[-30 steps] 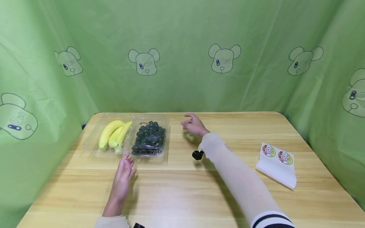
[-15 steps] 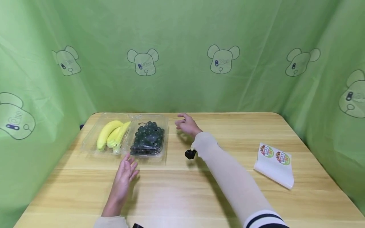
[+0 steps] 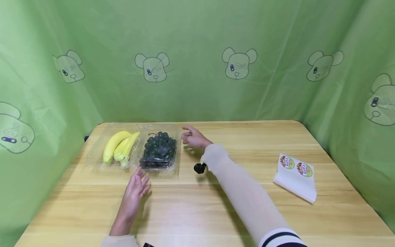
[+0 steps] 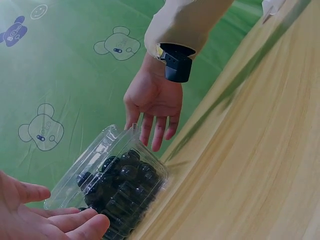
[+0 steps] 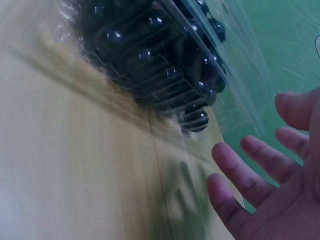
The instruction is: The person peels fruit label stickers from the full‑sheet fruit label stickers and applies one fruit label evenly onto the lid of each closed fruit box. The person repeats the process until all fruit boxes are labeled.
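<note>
Dark grapes (image 3: 160,147) fill one half of a clear plastic clamshell box (image 3: 177,132) at the table's back left. Yellow bananas (image 3: 118,145) lie in the clear half to their left. My left hand (image 3: 134,190) hovers in front of the box, its fingers relaxed and spread, holding nothing. On the box's right side my right hand (image 3: 194,138) is held close to the wall, fingers loosely extended. In the right wrist view, a gap shows between the right fingertips (image 5: 222,150) and the grape container (image 5: 150,60).
A white sheet (image 3: 294,185) with two round fruit stickers (image 3: 304,169) lies on the right of the wooden table (image 3: 197,212). Green curtains (image 3: 197,96) with bear-head prints enclose the back and sides. A black wrist camera (image 3: 200,168) hangs below my right wrist.
My right hand has moved left toward the box of grapes. My left hand has stayed almost in place. The whole head view has shifted slightly.
</note>
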A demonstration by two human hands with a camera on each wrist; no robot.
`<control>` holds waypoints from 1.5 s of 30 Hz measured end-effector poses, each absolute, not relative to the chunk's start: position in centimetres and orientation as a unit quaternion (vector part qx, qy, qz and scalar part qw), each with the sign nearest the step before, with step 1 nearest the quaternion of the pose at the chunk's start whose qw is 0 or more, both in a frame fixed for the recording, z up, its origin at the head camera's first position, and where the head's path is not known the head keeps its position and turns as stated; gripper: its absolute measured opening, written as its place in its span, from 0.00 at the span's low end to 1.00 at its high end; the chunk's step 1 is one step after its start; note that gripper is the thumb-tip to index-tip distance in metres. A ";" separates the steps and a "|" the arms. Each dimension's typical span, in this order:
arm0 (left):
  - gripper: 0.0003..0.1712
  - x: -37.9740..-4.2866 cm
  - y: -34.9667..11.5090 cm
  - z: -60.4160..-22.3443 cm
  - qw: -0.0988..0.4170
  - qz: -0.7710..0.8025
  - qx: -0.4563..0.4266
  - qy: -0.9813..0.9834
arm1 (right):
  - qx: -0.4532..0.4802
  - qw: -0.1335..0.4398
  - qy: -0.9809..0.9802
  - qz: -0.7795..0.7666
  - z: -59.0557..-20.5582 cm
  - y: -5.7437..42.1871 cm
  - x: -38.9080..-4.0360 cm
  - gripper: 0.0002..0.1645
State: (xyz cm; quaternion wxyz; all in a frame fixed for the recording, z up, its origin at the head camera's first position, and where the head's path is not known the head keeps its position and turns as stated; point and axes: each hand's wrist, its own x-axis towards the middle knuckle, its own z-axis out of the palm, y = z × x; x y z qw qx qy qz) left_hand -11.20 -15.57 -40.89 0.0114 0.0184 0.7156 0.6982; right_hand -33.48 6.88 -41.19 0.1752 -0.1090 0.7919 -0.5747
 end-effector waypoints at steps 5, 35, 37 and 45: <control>0.38 -11.2 -15.5 -40.8 0.020 0.692 0.016 0.721 | -0.122 0.199 0.783 -0.577 -41.5 6.3 -33.1 0.35; 0.39 -11.0 -15.4 -40.7 0.042 0.691 0.049 0.720 | -0.128 0.206 0.780 -0.577 -41.1 5.8 -32.3 0.35; 0.38 -10.9 -15.5 -40.7 0.043 0.690 0.048 0.721 | -0.127 0.209 0.778 -0.578 -41.2 5.7 -32.3 0.35; 0.38 -10.9 -15.5 -40.7 0.049 0.695 0.044 0.716 | -0.118 0.208 0.780 -0.578 -40.9 5.8 -32.0 0.34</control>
